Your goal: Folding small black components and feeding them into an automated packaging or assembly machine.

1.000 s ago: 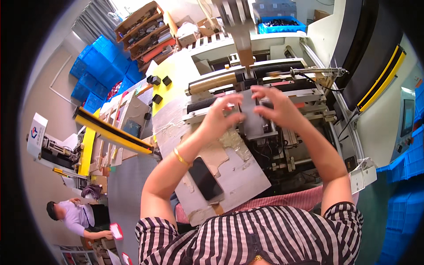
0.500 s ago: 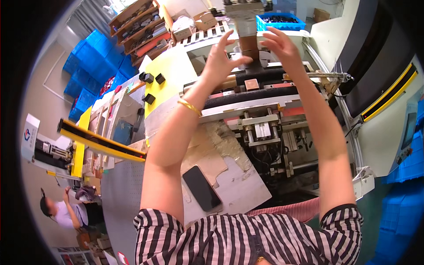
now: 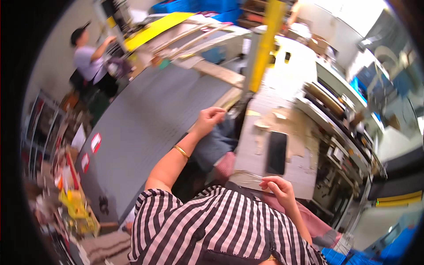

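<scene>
Resting both my hands at the near side of the work table (image 3: 304,170), the phone lying between them and further out.

My left hand (image 3: 211,118) is curled into a loose fist just off the table's left edge, holding nothing I can make out. The dark phone (image 3: 277,153) lies flat, screen up, its long axis running away from me; it sits just above my right hand (image 3: 278,191), the nearer one, whose fingers pinch narrowly at the table's near edge. What they pinch is too small to tell. The machine (image 3: 344,132) beyond is blurred.
</scene>
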The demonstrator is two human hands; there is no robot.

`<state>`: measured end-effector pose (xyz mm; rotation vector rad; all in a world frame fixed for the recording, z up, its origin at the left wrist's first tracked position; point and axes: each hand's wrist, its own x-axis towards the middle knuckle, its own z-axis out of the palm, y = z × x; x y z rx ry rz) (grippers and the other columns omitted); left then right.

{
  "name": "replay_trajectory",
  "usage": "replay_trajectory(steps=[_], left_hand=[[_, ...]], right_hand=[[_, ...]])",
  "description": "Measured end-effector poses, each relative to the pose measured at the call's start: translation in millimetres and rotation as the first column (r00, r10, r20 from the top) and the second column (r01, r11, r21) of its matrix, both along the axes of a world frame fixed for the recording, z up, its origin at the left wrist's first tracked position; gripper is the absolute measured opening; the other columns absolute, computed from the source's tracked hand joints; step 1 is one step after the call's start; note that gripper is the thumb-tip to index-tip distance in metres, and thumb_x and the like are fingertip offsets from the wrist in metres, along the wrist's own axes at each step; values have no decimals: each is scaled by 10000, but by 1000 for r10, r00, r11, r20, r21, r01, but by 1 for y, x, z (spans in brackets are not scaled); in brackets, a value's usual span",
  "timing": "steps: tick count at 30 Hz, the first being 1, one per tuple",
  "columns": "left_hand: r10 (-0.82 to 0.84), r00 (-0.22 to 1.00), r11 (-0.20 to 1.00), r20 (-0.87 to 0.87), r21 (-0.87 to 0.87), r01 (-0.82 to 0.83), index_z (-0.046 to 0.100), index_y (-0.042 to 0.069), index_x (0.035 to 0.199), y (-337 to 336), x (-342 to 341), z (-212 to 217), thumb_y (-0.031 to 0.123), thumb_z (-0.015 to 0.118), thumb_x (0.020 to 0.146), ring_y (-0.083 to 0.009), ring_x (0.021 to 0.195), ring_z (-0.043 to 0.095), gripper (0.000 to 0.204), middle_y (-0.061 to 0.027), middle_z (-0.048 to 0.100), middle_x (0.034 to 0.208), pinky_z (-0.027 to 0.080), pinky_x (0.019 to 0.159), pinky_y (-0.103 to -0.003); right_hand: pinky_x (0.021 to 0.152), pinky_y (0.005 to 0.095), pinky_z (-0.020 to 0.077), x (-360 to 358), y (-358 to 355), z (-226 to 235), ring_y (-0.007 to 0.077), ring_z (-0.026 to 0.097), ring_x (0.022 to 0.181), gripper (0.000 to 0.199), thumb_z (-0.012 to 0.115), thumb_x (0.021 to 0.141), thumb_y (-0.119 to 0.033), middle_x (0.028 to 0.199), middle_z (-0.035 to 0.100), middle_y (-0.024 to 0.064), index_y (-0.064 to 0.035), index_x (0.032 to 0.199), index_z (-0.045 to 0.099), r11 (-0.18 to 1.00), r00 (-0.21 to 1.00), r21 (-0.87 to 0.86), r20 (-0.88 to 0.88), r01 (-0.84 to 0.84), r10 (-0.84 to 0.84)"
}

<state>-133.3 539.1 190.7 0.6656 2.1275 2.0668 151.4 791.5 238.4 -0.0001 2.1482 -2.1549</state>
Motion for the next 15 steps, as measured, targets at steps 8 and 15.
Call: replay_trajectory(steps=[8,15], left_hand=[[977,213,162,-21,-578,-800,691,29,838,-539,157,-227,179,639,816,-142,601,572,160,-80,656,683,476,580,-319],[938,-53,-337,-342,-870,-361,553,99,1218,-628,284,-210,89,658,800,-378,1139,526,432,-217,542,1221,465,948,-427]], right_hand=[[857,264,497,-103,-183,3,138,638,940,249,533,974,-113,999,687,88,29,1163,609,848,849,49,61,-527,524],[806,323,532,-176,-317,-2,244,677,909,284,619,919,-182,992,686,142,-14,1148,629,550,630,480,8,-684,777]])
